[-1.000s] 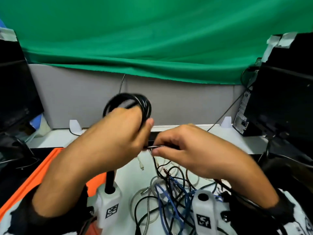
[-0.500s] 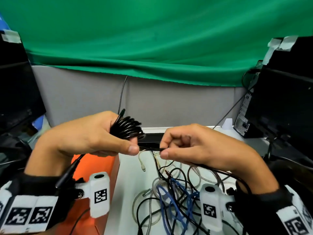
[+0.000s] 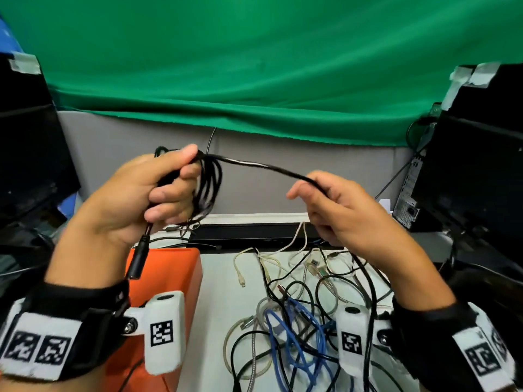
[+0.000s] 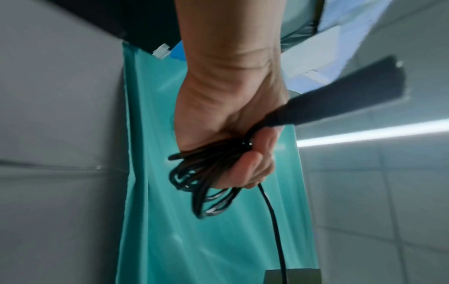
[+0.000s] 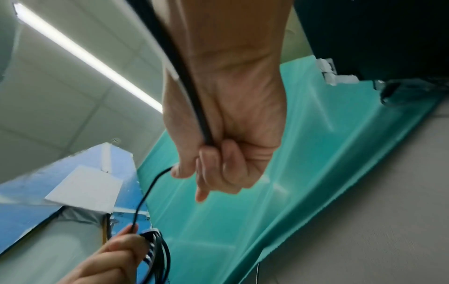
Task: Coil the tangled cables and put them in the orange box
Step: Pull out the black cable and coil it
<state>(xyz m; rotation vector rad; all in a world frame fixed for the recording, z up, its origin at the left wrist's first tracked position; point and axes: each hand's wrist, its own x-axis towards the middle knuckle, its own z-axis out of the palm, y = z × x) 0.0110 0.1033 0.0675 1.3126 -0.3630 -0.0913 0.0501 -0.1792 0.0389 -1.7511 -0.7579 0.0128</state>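
My left hand [image 3: 158, 199] is raised above the orange box [image 3: 175, 270] and grips a black cable coil [image 3: 208, 182] of several loops; the coil [image 4: 206, 182] bulges out of the fist in the left wrist view. A black plug [image 3: 138, 260] dangles below that hand. The free strand [image 3: 263, 166] of the same cable runs right to my right hand [image 3: 334, 202], whose curled fingers hold it [image 5: 194, 107]. From there the strand drops to the tangled cables [image 3: 300, 323] on the white table [image 3: 220, 292].
Black monitors [image 3: 28, 154] [image 3: 481, 171] stand at both sides. A black bar [image 3: 254, 236] lies across the table behind the tangle, under a grey partition and green cloth [image 3: 254, 66]. The tangle holds blue, white, grey and black leads.
Both hands rose and moved apart. A length of the black cable is now stretched between them, and the coil hangs down from my left fist instead of pointing sideways.
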